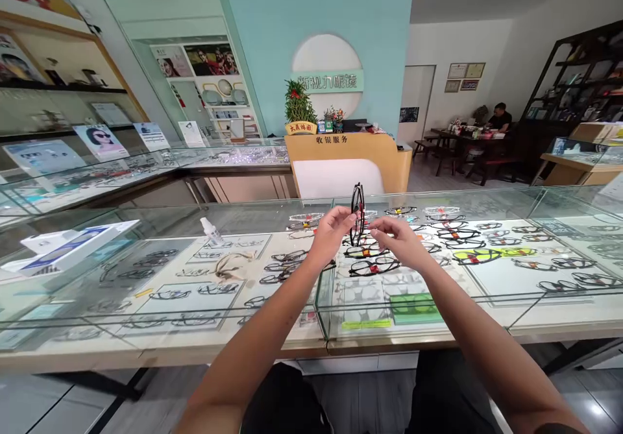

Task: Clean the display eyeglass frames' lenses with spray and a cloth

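Observation:
A pair of dark-framed eyeglasses (357,214) is held upright and turned edge-on above the glass display counter. My left hand (333,228) pinches the frame from the left side. On the other side, the thumb and bent fingers of my right hand (395,236) close at its right edge, seemingly on a thin part of the frame. A bit of red shows around the lenses. Beneath my hands, inside the case, lie several more frames, among them a black pair with a red tag (374,266) and a black pair with a yellow tag (366,252).
The glass counter (195,320) spans the width before me. On it are a white spray bottle (211,231), a crumpled beige cloth (235,266) and a white box (68,252). Beyond stands a wooden cashier desk (348,152). A person (500,119) sits at a far table.

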`<state>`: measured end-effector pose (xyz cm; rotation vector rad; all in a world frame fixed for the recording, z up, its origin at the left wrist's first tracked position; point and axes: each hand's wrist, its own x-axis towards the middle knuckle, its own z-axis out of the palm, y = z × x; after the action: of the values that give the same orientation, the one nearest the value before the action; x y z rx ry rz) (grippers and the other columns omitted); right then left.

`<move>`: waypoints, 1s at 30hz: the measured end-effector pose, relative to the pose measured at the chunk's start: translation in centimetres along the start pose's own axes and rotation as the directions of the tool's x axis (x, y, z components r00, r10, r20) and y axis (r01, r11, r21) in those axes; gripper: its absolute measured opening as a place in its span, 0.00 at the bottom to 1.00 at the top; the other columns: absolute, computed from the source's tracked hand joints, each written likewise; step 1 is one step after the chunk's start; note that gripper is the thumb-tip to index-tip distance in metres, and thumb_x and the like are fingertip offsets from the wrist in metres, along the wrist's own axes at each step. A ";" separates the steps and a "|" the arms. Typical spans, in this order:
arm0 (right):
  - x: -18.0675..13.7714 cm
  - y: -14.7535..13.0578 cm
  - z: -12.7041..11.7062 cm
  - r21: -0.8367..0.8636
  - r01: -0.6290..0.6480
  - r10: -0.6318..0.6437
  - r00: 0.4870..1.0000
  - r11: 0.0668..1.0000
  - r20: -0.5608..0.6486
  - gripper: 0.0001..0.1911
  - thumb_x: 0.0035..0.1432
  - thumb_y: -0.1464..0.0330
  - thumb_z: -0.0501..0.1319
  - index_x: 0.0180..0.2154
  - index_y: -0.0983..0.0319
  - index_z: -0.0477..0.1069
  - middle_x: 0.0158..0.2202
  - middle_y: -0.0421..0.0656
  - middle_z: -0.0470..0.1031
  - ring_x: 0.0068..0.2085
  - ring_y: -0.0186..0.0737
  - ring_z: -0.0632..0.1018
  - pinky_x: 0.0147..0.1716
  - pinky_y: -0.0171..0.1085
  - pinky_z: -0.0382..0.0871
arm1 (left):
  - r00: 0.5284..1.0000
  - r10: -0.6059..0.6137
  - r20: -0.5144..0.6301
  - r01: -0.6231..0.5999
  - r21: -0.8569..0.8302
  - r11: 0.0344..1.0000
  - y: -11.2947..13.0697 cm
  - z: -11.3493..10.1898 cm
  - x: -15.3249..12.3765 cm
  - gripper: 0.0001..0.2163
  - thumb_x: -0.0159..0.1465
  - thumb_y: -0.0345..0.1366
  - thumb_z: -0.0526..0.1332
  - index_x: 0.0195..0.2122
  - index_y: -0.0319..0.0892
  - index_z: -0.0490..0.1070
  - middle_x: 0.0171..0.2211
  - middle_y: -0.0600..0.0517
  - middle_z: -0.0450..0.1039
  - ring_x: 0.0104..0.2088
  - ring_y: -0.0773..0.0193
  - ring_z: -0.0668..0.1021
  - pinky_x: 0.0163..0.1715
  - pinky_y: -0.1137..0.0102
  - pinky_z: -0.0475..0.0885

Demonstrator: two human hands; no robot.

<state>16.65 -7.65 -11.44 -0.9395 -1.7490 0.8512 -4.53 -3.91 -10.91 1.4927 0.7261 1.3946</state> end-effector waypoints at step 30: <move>8.1 4.4 0.3 -0.445 0.048 -0.290 0.819 0.894 -0.496 0.16 0.75 0.57 0.58 0.50 0.58 0.80 0.36 0.46 0.87 0.31 0.44 0.82 0.35 0.43 0.71 | 0.991 0.052 -0.123 -0.038 0.114 0.993 -5.2 -4.4 5.9 0.20 0.61 0.56 0.74 0.42 0.45 0.84 0.41 0.48 0.84 0.34 0.63 0.80 0.40 0.65 0.79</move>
<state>15.23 1.48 -11.98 -1.1412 -1.4804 0.0456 -6.84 4.41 -13.57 1.5260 0.8659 1.5143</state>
